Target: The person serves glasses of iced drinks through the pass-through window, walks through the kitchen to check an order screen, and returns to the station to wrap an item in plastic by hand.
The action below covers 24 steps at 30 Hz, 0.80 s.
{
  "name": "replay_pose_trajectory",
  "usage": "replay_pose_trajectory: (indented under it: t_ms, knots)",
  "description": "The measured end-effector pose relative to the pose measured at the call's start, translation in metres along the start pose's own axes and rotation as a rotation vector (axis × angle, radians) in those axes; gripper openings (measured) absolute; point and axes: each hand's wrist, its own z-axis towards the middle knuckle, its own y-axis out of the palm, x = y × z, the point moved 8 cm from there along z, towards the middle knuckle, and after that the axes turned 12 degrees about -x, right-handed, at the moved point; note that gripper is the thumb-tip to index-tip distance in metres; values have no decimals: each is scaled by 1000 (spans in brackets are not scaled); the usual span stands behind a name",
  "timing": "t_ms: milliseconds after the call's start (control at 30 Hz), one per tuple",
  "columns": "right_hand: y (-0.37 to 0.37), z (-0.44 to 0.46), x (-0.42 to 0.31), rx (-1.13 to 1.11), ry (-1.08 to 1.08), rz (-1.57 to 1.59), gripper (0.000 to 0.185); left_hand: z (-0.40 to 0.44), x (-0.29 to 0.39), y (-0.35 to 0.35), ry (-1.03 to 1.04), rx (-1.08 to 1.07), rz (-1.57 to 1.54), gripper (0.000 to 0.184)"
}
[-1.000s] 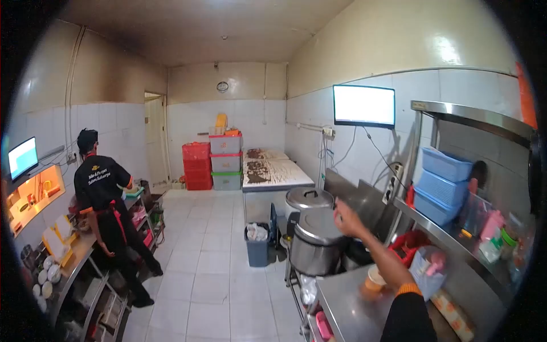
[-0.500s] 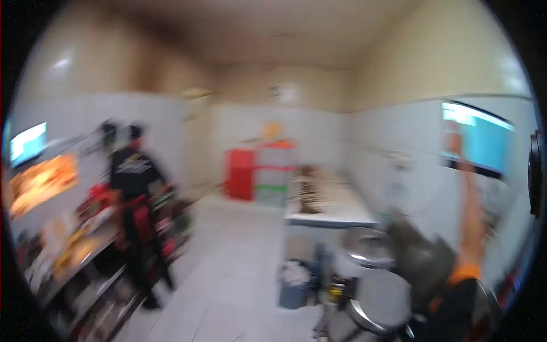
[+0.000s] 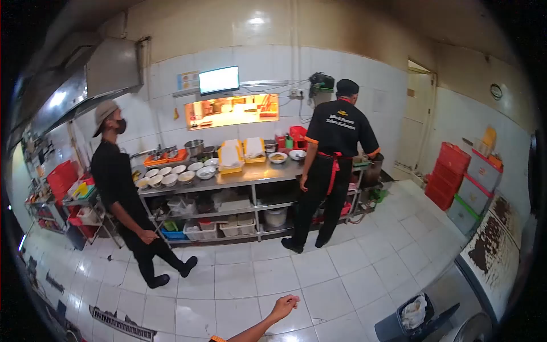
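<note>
Evidently, the view has swung well to the left over the last second. The right hand, which was raised in front of a wall screen half a second ago, is now out of frame, as is that screen. The left hand [image 3: 284, 308], so judged from the forearm entering at lower left, now extends low over the tiled floor [image 3: 245, 282]. Its fingers appear curled inward; whether they press together or pinch anything small cannot be told. In effect, work at the pots is out of sight, and the hand touches none of the equipment visible.

The nearest article is the blue-grey waste bin [image 3: 389, 328], to the hand's right and apart from it, with a white plastic bag [image 3: 413, 312] inside. A round steel lid [image 3: 476, 329] shows further right, partly cut off.

Beyond the hand runs a steel counter [image 3: 265, 172], bearing white bowls [image 3: 169, 180] and paper-lined yellow trays [image 3: 231, 159]. A co-worker in a black shirt [image 3: 339, 128] stands against it, ahead and right of the hand, obstructing that stretch; a person in a cap [image 3: 122, 182] occupies the floor ahead and left.
</note>
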Motion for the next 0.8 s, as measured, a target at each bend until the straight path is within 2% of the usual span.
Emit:
replay_pose_trajectory:
  t_ms: [67,100,167,233,300,367,433,500,533,567,600,633,700,767,800]
  knots:
    - [65,-29,-32,-201,55,272,15,3,-1,11,-14,-86,-97,34]
    - [86,-22,-55,-427,-6,572,17,-2,6,9,-11,-66,-103,34]
    - [136,-27,-112,-621,-105,861,27,-18,25,10,-25,-121,-196,40]
    - [176,-41,-165,-770,-62,1003,24,-37,16,-9,-29,-104,-210,41]
    - [241,-108,-216,-1106,174,1321,29,-65,1,-40,-59,17,-324,40]
    - [272,-154,-288,-1189,331,1468,29,-99,-30,-81,-108,108,-395,40]
    - [280,-196,-370,-1535,291,1442,29,-126,-56,-129,-149,193,-458,39]
    - [283,-243,-457,-1457,326,1774,24,-157,-86,-173,-328,385,-549,37]
    - [281,-265,-502,-1486,356,1904,23,-163,-80,-187,-324,388,-551,37]
    - [273,-287,-549,-1706,619,2068,23,-170,-64,-206,-211,433,-616,41]
    - [256,-293,-588,-1781,690,2166,25,-180,-47,-222,-101,475,-680,45]
    - [244,-301,-630,-1976,758,2152,25,-187,-33,-230,-103,478,-679,45]
    - [203,-274,-689,-2200,977,2201,31,-192,18,-257,185,530,-577,46]
    - [185,-270,-762,-2235,1008,2495,36,-197,27,-272,225,564,-495,42]
    - [166,-236,-779,-2246,1077,2657,34,-200,26,-276,222,573,-462,41]
